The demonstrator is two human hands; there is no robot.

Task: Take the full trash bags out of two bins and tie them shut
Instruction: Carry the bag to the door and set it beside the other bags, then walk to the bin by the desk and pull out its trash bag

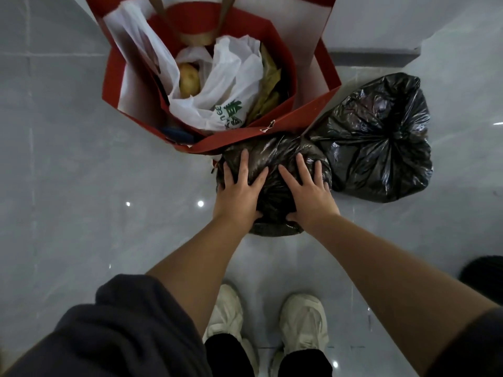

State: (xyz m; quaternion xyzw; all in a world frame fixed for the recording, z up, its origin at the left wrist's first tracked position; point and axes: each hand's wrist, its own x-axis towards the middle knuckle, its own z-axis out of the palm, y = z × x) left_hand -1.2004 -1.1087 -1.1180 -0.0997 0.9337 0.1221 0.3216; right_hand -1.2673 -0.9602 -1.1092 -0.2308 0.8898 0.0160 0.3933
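Two black trash bags sit touching on the grey tiled floor. The nearer bag (pixel 275 170) is rounded and bulging; the farther bag (pixel 378 137) is crinkled, its top gathered shut.

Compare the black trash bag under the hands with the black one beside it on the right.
The trash bag under the hands looks smaller and rounder, and both the left hand and right hand lie spread flat on it. The bag to the right is bulkier, untouched, and its top is gathered to a point. Both are crinkled black plastic on the tiled floor, beside the red paper bag.
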